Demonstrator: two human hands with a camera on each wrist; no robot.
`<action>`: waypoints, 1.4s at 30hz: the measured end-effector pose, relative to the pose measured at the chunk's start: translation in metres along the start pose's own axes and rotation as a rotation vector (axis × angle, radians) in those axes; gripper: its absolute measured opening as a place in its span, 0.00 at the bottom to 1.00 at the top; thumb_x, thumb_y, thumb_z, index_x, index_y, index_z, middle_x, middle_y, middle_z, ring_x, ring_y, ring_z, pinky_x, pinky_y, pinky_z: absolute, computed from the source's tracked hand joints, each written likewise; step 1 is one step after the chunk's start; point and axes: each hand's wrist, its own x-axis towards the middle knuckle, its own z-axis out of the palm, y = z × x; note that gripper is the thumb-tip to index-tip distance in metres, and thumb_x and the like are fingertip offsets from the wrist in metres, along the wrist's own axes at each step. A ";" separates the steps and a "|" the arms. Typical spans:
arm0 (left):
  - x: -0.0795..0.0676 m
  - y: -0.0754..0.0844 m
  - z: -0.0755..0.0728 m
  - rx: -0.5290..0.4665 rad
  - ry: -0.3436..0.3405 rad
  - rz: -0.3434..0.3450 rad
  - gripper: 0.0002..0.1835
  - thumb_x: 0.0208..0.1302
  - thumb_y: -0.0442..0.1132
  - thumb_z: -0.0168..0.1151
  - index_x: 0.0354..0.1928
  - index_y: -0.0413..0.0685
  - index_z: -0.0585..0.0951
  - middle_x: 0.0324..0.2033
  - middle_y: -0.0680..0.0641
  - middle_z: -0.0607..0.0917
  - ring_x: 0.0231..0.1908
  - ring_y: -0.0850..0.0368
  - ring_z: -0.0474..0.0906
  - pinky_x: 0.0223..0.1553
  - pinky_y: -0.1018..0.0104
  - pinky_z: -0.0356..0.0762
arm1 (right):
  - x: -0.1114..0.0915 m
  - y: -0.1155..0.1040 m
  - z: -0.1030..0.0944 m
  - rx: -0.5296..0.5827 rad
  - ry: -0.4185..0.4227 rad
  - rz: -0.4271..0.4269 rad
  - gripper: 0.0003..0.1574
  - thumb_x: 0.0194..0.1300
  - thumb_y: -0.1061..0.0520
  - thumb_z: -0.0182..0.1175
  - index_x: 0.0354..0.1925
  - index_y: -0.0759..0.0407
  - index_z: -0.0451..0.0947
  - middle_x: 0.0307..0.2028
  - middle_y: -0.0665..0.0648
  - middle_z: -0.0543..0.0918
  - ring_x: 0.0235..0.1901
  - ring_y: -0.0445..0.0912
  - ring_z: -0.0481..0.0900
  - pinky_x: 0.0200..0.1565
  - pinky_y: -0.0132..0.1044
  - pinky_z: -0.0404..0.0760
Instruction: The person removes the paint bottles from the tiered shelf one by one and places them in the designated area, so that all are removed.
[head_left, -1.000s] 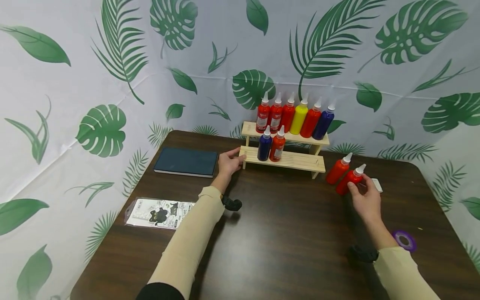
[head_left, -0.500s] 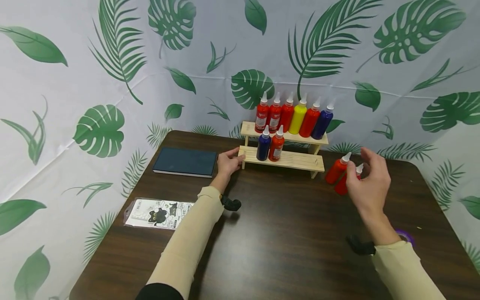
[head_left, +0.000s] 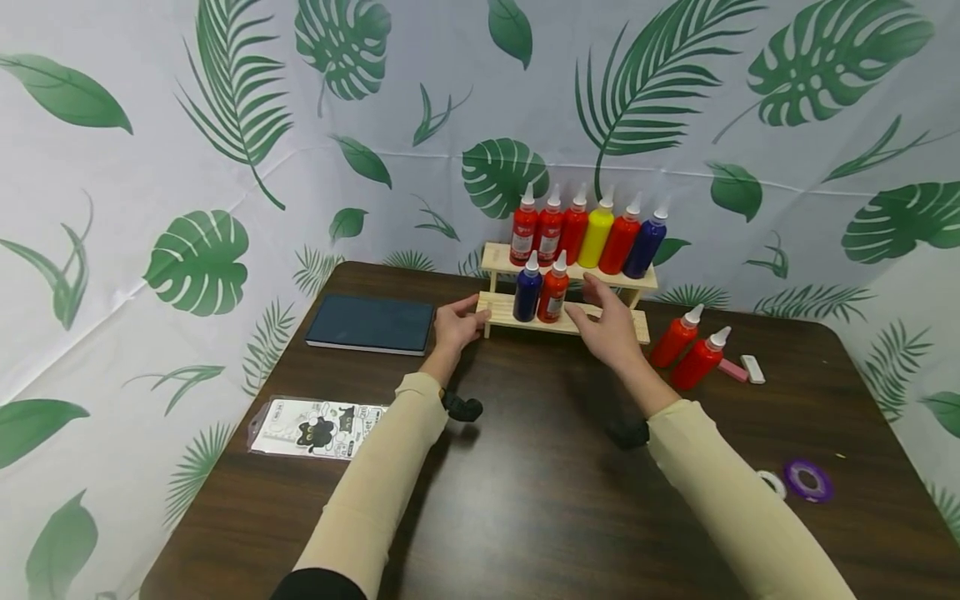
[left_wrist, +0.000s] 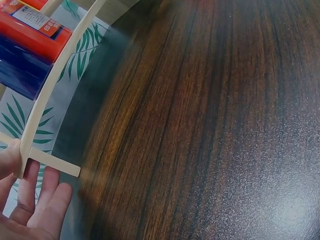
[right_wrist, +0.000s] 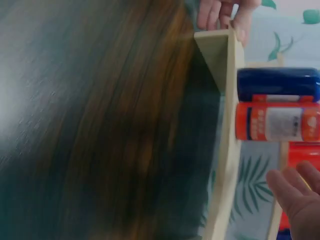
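A two-tier wooden shelf (head_left: 503,307) stands at the back of the table. My left hand (head_left: 455,327) grips the left end of its lower board, thumb on top and fingers beneath in the left wrist view. On that board are a blue squeeze bottle (head_left: 528,295) and an orange-red squeeze bottle (head_left: 553,297). My right hand (head_left: 613,335) is just right of the orange-red bottle, fingers extended and holding nothing. Along the upper board stand several red bottles (head_left: 522,237), a yellow bottle (head_left: 596,239) and a dark blue bottle (head_left: 646,250).
Two red bottles, one behind (head_left: 673,341) and one nearer (head_left: 698,364), stand right of the shelf. Beside them lie a pink block (head_left: 733,370) and a white block (head_left: 752,369). A purple tape roll (head_left: 808,481), dark notebook (head_left: 371,323) and cat-print package (head_left: 322,428) lie about.
My right hand has let go of the nearer red bottle on the table, lifted away, and moved left to the shelf's lower board. My left hand keeps its grip on the shelf.
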 end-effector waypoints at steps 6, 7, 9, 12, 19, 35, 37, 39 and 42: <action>0.001 -0.002 0.000 -0.003 0.009 -0.001 0.24 0.56 0.36 0.71 0.56 0.49 0.81 0.37 0.42 0.86 0.35 0.52 0.85 0.41 0.56 0.82 | 0.012 -0.004 0.021 0.045 0.023 0.031 0.41 0.67 0.51 0.59 0.72 0.59 0.55 0.64 0.64 0.69 0.62 0.58 0.69 0.57 0.53 0.73; 0.001 -0.003 -0.001 -0.005 0.009 -0.002 0.24 0.56 0.36 0.71 0.56 0.49 0.81 0.37 0.42 0.86 0.35 0.53 0.85 0.41 0.56 0.82 | 0.013 -0.005 0.023 0.054 0.033 0.036 0.41 0.68 0.51 0.59 0.72 0.59 0.56 0.64 0.64 0.70 0.61 0.58 0.70 0.57 0.53 0.73; 0.001 -0.003 -0.001 -0.003 0.008 -0.001 0.24 0.56 0.36 0.71 0.56 0.49 0.81 0.37 0.42 0.86 0.35 0.52 0.85 0.41 0.56 0.82 | 0.014 -0.006 0.028 0.077 0.051 0.040 0.39 0.68 0.52 0.58 0.71 0.60 0.57 0.63 0.64 0.71 0.60 0.58 0.71 0.57 0.53 0.72; 0.001 -0.003 -0.002 -0.006 0.010 -0.003 0.23 0.56 0.36 0.71 0.56 0.49 0.81 0.37 0.42 0.86 0.37 0.50 0.85 0.41 0.56 0.82 | 0.016 -0.008 0.033 0.093 0.069 0.050 0.35 0.69 0.53 0.57 0.70 0.59 0.60 0.60 0.64 0.73 0.59 0.57 0.73 0.57 0.51 0.73; 0.003 -0.002 -0.004 -0.009 0.011 -0.005 0.23 0.55 0.37 0.71 0.56 0.50 0.82 0.36 0.41 0.86 0.39 0.47 0.85 0.42 0.54 0.82 | 0.019 -0.013 0.042 0.102 0.117 0.066 0.31 0.71 0.54 0.55 0.68 0.59 0.63 0.58 0.63 0.76 0.56 0.55 0.75 0.57 0.50 0.73; 0.003 -0.001 -0.001 -0.014 -0.006 -0.009 0.24 0.56 0.37 0.71 0.57 0.49 0.81 0.39 0.40 0.84 0.42 0.45 0.84 0.45 0.53 0.81 | 0.002 -0.004 0.029 0.170 0.176 0.054 0.31 0.70 0.55 0.55 0.68 0.60 0.62 0.60 0.64 0.74 0.58 0.57 0.73 0.58 0.51 0.72; 0.002 -0.001 -0.001 -0.013 -0.013 -0.014 0.25 0.56 0.37 0.71 0.58 0.48 0.80 0.40 0.40 0.84 0.43 0.45 0.84 0.45 0.53 0.80 | -0.009 -0.001 0.021 0.192 0.180 0.048 0.31 0.70 0.56 0.56 0.68 0.61 0.62 0.60 0.65 0.73 0.59 0.58 0.72 0.57 0.52 0.72; 0.001 -0.001 -0.001 -0.013 -0.018 -0.017 0.25 0.57 0.37 0.70 0.58 0.48 0.80 0.40 0.39 0.84 0.44 0.44 0.84 0.46 0.52 0.80 | -0.021 0.003 0.011 0.199 0.186 0.049 0.32 0.70 0.56 0.56 0.68 0.62 0.62 0.59 0.66 0.73 0.59 0.59 0.72 0.57 0.53 0.72; 0.001 -0.001 -0.002 -0.019 -0.020 -0.015 0.25 0.57 0.37 0.70 0.58 0.48 0.80 0.41 0.39 0.84 0.44 0.44 0.83 0.46 0.52 0.80 | -0.043 0.013 -0.004 0.184 0.208 0.057 0.31 0.69 0.58 0.57 0.67 0.62 0.64 0.58 0.67 0.74 0.58 0.60 0.74 0.58 0.54 0.71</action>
